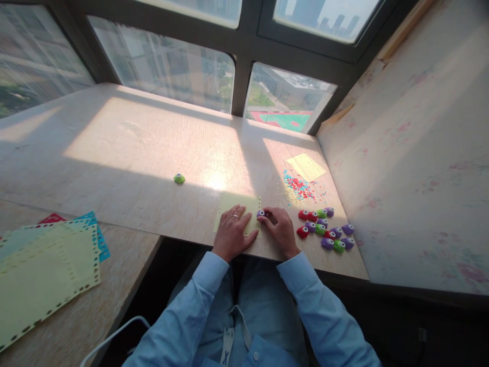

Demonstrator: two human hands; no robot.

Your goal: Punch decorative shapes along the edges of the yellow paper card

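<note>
A pale yellow sheet (250, 202) lies near the table's front edge, with small holes along its top and right edges. My left hand (235, 229) rests flat on it, fingers spread, a ring on one finger. At the sheet's right edge, my right hand (280, 227) has its fingers round a small purple craft punch (260, 213). Whether the sheet's edge sits inside the punch is too small to tell.
Several red, green and purple punches (320, 228) stand at the right. Behind them are colored paper bits (300, 187) and a yellow paper (306, 166). One green punch (179, 178) sits left of centre. Punched sheets (42, 275) lie at far left.
</note>
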